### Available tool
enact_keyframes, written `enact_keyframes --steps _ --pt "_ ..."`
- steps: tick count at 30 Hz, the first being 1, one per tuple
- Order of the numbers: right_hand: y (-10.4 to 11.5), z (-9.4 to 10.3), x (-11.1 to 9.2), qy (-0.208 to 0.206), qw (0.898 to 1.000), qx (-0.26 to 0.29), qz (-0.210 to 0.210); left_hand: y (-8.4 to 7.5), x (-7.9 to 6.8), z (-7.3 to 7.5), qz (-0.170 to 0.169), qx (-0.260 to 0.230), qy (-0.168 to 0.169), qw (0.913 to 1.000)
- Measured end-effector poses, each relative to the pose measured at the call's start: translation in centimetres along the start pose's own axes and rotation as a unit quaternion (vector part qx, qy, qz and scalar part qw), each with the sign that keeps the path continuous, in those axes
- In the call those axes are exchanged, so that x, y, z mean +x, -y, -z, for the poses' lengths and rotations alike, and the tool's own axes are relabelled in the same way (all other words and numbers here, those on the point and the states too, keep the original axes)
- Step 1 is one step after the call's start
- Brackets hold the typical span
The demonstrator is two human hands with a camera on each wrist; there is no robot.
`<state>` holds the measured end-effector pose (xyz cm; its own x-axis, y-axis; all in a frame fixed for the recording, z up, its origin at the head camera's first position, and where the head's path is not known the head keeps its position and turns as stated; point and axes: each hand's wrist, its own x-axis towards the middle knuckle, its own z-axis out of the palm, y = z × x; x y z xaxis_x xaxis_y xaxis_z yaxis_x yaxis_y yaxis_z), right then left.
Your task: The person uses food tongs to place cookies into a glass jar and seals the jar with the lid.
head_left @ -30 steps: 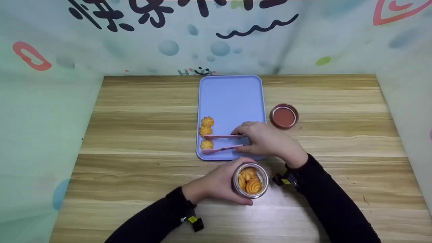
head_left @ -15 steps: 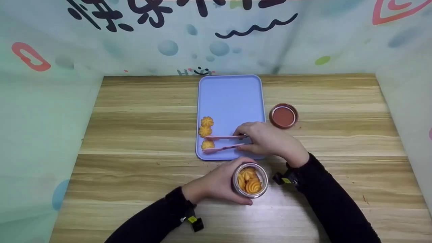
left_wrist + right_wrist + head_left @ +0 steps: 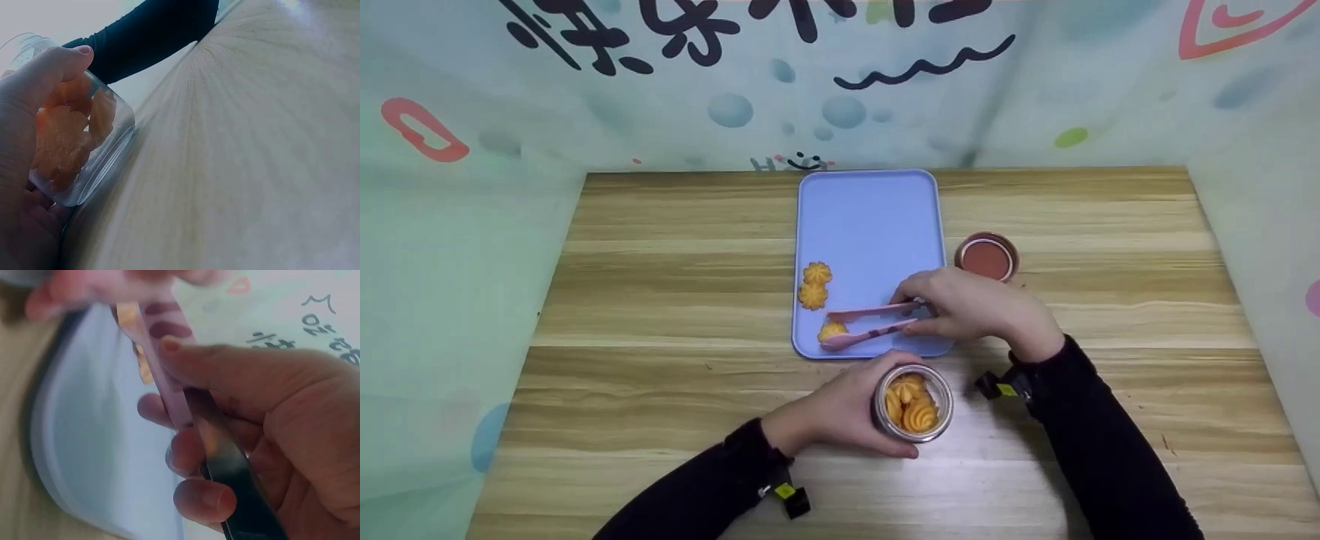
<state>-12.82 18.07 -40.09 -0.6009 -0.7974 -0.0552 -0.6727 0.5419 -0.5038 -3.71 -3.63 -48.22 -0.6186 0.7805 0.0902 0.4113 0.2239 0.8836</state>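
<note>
My left hand [image 3: 856, 414] grips a clear jar [image 3: 107, 152] from its left side; several swirled cookies [image 3: 913, 405] lie inside it. The jar's mouth is uncovered and faces up. Over the blue tray [image 3: 870, 225], my right hand [image 3: 975, 309] holds pink-tipped tongs [image 3: 864, 335], thumb on one side and fingers curled on the other in the right wrist view. Between the tong tips sits one cookie [image 3: 832, 331], near the tray's lower left; I cannot tell whether it is lifted. Two more cookies [image 3: 814, 285] lie touching along the tray's left edge.
A brown jar lid [image 3: 987, 257] lies inside up on the wooden table [image 3: 675, 300], right of the tray and just behind my right hand. A printed cloth backdrop [image 3: 660, 120] stands along the table's back and sides. Small crumbs [image 3: 1167, 444] dot the right side.
The tongs have shifted to the right and slightly nearer, and the cookie between their tips has moved with them, away from the other two. My left hand and the jar stay in place.
</note>
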Motion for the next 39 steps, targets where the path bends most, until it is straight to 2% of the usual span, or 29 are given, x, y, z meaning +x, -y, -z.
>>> enact_keyframes --steps 10,18,25,33,39 --pt "-0.8 0.9 -1.3 -0.014 0.999 -0.006 -0.028 0.2 -0.5 -0.1 -0.005 0.007 0.001 1.0000" --pt "-1.0 2.4 -2.0 -0.048 0.999 -0.016 -0.006 0.0 -0.3 0.1 0.006 0.008 0.001 1.0000" --pt "-1.4 2.8 -2.2 -0.072 0.997 -0.022 0.002 0.1 -0.1 0.0 -0.003 -0.008 -0.005 1.0000" --pt "-1.5 3.0 -2.2 -0.063 0.995 -0.054 -0.062 0.3 0.0 -0.1 -0.007 -0.015 -0.002 0.9999" --pt "-0.6 2.6 -2.0 -0.055 0.992 -0.070 -0.087 0.1 0.1 0.0 0.001 -0.018 0.001 0.9998"
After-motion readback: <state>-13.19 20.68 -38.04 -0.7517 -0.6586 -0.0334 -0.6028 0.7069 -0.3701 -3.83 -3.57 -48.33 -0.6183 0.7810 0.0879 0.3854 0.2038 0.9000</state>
